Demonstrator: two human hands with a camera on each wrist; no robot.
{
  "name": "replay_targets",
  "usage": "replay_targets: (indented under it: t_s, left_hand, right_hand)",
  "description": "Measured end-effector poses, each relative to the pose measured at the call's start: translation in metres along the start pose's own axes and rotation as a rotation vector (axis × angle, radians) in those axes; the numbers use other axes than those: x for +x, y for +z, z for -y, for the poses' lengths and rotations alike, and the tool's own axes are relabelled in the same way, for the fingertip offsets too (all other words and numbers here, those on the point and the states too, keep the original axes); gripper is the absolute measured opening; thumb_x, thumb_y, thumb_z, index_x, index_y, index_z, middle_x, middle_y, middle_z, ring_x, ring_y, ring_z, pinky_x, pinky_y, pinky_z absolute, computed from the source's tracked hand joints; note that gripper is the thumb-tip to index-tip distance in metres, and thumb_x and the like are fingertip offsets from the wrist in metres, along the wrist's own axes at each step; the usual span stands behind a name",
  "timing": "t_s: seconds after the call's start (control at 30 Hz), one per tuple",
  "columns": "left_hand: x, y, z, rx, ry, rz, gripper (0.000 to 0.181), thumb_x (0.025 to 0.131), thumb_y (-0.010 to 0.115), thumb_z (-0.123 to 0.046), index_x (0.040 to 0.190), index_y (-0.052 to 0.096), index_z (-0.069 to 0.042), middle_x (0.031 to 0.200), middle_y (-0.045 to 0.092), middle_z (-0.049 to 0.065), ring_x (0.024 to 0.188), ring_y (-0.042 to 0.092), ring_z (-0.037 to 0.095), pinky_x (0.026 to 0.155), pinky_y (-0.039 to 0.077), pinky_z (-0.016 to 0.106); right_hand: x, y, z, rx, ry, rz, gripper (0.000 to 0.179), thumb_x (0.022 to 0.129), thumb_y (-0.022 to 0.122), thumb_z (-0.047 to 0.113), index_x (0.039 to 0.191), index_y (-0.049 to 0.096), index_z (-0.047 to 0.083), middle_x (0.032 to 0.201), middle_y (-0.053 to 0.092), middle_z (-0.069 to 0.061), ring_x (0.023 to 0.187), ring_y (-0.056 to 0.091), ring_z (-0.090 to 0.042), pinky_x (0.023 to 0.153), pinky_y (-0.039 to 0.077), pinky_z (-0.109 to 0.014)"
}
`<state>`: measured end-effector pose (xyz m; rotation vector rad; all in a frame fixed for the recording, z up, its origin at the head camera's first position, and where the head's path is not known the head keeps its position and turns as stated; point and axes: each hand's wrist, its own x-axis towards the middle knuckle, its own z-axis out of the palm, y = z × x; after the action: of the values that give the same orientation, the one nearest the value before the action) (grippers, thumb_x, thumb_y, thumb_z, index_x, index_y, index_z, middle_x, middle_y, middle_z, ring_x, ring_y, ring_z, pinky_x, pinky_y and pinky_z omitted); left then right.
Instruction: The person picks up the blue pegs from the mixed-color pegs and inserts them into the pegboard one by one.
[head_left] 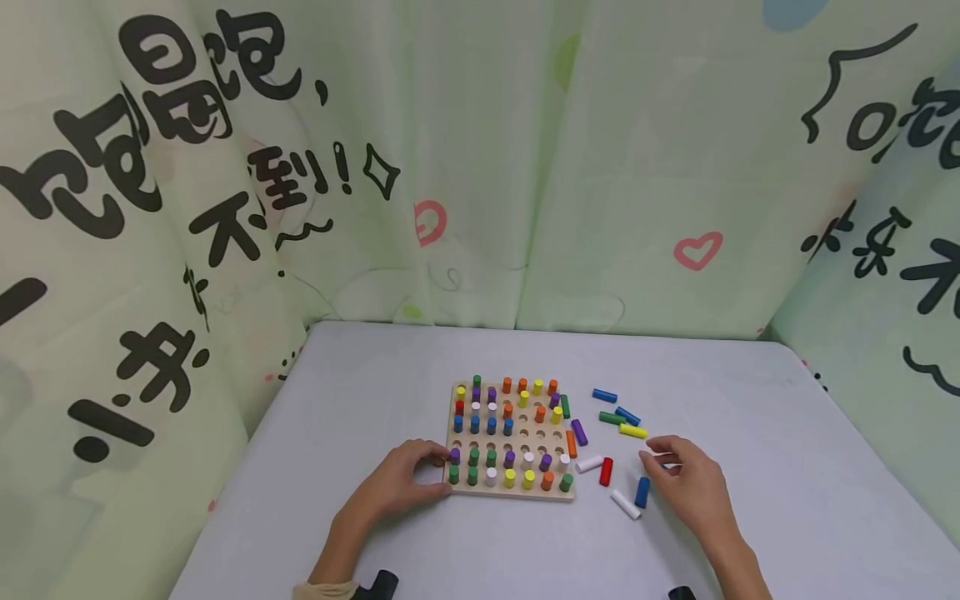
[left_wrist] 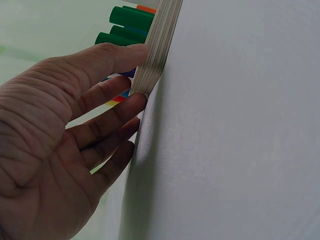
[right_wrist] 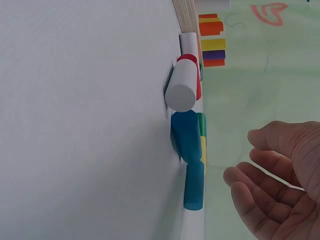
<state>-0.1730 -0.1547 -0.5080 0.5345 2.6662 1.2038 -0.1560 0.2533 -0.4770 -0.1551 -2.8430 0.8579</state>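
A wooden pegboard lies on the table with rows of coloured pegs standing in its holes. My left hand holds its left side near the front corner; in the left wrist view the thumb lies against the layered edge and the other fingers reach below it. My right hand hovers over the table right of the loose pegs, its fingers loosely bent and nothing between them. Closest to it are a blue peg and a yellow peg. White pegs show beyond blue ones in the right wrist view.
More loose pegs lie right of the board: a red peg, a white peg, a purple peg, an orange peg and a green peg. A printed curtain surrounds the white table behind and at the sides.
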Motion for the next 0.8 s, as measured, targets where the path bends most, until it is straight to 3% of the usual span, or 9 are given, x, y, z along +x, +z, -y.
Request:
replay_targets:
  t_s: [0.6, 0.8]
  left_hand:
    - [0.0, 0.001, 0.0, 0.007, -0.012, 0.009, 0.04, 0.085, 0.083, -0.024, 0.12, 0.069, -0.011, 0.11, 0.067, -0.003, 0.105, 0.059, 0.018, 0.099, 0.051, 0.049]
    - [0.0, 0.0, 0.0, 0.003, -0.002, 0.003, 0.039, 0.085, 0.083, -0.023, 0.119, 0.069, -0.01, 0.11, 0.067, -0.003, 0.105, 0.059, 0.019, 0.099, 0.051, 0.049]
  right_hand:
    - [0.001, -0.007, -0.027, -0.049, 0.084, 0.021, 0.031, 0.094, 0.073, 0.015, 0.115, 0.065, -0.007, 0.109, 0.069, -0.025, 0.096, 0.067, -0.037, 0.083, 0.059, -0.05]
    - [0.003, -0.007, -0.031, -0.052, 0.092, 0.07, 0.032, 0.092, 0.074, 0.014, 0.114, 0.066, -0.008, 0.106, 0.07, -0.024, 0.092, 0.067, -0.035, 0.079, 0.059, -0.048]
